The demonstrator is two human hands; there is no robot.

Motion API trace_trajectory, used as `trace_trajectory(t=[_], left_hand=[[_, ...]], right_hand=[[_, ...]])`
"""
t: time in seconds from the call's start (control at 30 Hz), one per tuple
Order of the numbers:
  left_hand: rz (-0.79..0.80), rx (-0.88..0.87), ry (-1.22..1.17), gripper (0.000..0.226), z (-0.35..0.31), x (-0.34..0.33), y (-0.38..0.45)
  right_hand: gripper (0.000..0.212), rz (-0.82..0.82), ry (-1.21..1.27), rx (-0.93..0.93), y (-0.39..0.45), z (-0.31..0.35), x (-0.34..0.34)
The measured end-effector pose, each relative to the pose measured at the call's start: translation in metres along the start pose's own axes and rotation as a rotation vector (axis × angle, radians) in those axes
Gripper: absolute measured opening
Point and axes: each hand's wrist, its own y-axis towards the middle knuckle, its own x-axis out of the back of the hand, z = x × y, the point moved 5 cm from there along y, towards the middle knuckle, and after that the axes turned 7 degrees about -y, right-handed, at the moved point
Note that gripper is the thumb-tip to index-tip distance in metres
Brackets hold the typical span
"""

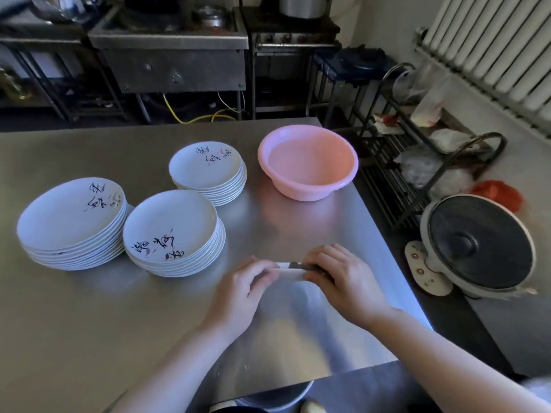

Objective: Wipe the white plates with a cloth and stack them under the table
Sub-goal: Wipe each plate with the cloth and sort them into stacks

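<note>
Now, the cloth (290,272) sits between your two hands, just above the steel table (89,323) near its front right part, and only a short white strip with a dark patch shows between your fingers. It looks folded or rolled small; expect it to be light, soft and limp, so it will sag wherever you let go. Keep it bunched in your palm when you wipe.

The white plates (170,231) are the fragile part. Three stacks stand to your left: one nearest your hands, a wider one (71,222) touching or just beside it at far left, and a smaller one (208,168) behind, near the pink basin (307,162). They are likely stiff, glazed and slippery, and a full stack would be heavy. Lift one plate at a time by its rim, thumb on top, fingers under.

Your left hand (244,287) has its fingers curled over the cloth's left end, pinching it. Your right hand (340,275) is knuckles-up, fingers bent around the right end. Both forearms reach in from the near edge, wrists low over the table.
</note>
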Motion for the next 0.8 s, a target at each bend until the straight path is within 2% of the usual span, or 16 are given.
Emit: trace_trajectory(t=[0.07, 0.17, 0.27, 0.37, 0.4, 0.43, 0.5, 0.53, 0.63, 0.7, 0.8], left_hand=[[-0.024, 0.008, -0.073, 0.012, -0.024, 0.008, 0.015], [-0.028, -0.028, -0.111, 0.013, -0.053, 0.022, 0.028], [-0.099, -0.018, -0.223, 0.021, -0.061, 0.045, 0.034], [-0.206, 0.114, -0.508, 0.019, -0.046, 0.065, 0.033], [-0.228, 0.175, -0.649, 0.023, -0.039, 0.067, 0.031], [-0.232, 0.227, -0.771, 0.037, -0.032, 0.067, 0.03], [-0.198, 0.273, -0.899, 0.071, -0.026, 0.061, 0.026], [-0.19, 0.28, -0.94, 0.076, -0.025, 0.057, 0.024], [-0.218, 0.372, -0.998, 0.073, -0.023, 0.047, 0.017], [-0.225, 0.402, -1.025, 0.057, -0.023, 0.043, 0.011], [-0.256, 0.408, -1.049, 0.035, -0.031, 0.043, 0.01]], right_hand=[[0.006, 0.079, 0.176, -0.117, 0.016, 0.003, 0.021], [0.021, 0.145, 0.444, -0.275, 0.028, 0.007, 0.042], [0.02, 0.154, 0.597, -0.392, 0.034, 0.009, 0.053], [0.016, 0.086, 0.732, -0.435, 0.043, 0.011, 0.068], [0.014, 0.046, 0.801, -0.441, 0.045, 0.011, 0.073], [0.013, 0.013, 0.895, -0.458, 0.047, 0.012, 0.077], [0.014, -0.014, 1.083, -0.521, 0.049, 0.014, 0.077], [0.017, -0.016, 1.15, -0.55, 0.05, 0.013, 0.074], [0.021, -0.048, 1.259, -0.693, 0.047, 0.009, 0.063], [0.023, -0.046, 1.262, -0.771, 0.042, 0.004, 0.053], [0.027, -0.05, 1.051, -0.849, 0.038, -0.007, 0.044]])
